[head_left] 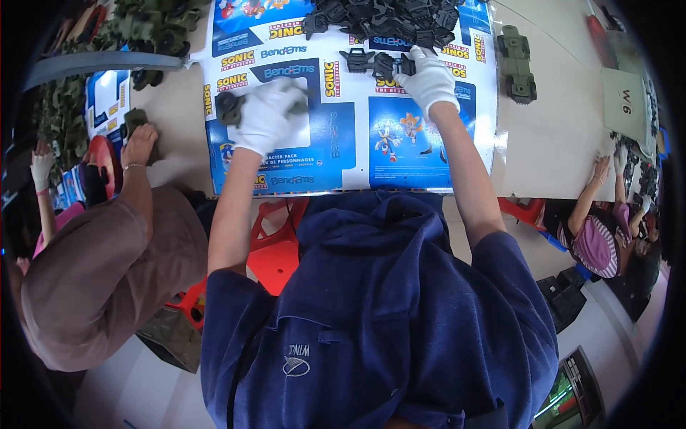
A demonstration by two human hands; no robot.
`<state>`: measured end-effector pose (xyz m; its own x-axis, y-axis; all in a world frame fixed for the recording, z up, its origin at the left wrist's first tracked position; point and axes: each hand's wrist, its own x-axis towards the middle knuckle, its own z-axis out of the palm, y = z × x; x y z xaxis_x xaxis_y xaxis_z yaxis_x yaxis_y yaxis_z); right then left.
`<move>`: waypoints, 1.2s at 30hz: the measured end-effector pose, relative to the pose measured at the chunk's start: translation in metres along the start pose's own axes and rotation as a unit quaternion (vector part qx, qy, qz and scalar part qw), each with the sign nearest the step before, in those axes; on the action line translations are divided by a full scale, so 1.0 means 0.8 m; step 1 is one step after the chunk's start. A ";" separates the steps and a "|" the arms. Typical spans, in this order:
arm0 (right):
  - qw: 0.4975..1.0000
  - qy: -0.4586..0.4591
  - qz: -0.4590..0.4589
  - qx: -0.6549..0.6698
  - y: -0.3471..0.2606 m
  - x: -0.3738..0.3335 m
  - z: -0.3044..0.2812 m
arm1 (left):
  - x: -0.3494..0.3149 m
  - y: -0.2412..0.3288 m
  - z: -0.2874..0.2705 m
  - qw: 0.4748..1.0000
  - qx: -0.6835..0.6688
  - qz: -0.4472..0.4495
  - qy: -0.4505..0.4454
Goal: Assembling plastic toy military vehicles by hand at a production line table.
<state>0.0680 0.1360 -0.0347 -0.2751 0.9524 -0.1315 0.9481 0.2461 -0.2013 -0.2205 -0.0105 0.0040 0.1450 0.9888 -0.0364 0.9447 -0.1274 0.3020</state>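
Observation:
My left hand [270, 118], in a white glove, is closed over a dark green toy vehicle [229, 109]. Parts of the vehicle stick out on both sides of the glove, and its middle is hidden under the fingers. Farther to the right, my white-gloved right hand [431, 84] reaches to a few loose black plastic parts [359, 61]. Its fingers close around one black plastic part [406, 64], which they partly cover. Just beyond lies a big heap of similar black parts [386, 20].
Printed blue and white card sheets [336, 143] cover the table before me. Another green toy vehicle [517, 64] stands at the right. A grey curved bar [107, 63] crosses at the left, near piled green vehicles [150, 28]. Co-workers sit on both sides; one co-worker's hand [139, 145] is close at left.

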 end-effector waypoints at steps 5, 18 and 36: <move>0.994 -0.059 0.027 0.089 0.018 -0.005 -0.008 | -0.016 0.069 0.048 0.983 0.005 0.152 -0.098; 0.994 0.073 -0.007 0.083 0.078 -0.095 -0.028 | 0.040 0.101 0.041 0.988 -0.076 -0.112 -0.068; 0.938 -0.070 -0.340 -0.013 0.095 -0.074 -0.006 | -0.014 0.094 0.061 0.946 -0.236 -0.187 -0.121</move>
<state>0.1574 0.0989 -0.0372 -0.8345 0.5403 -0.1081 0.5482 0.7943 -0.2618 -0.1371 -0.0345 -0.0193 -0.0564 0.9035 -0.4248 0.7148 0.3336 0.6146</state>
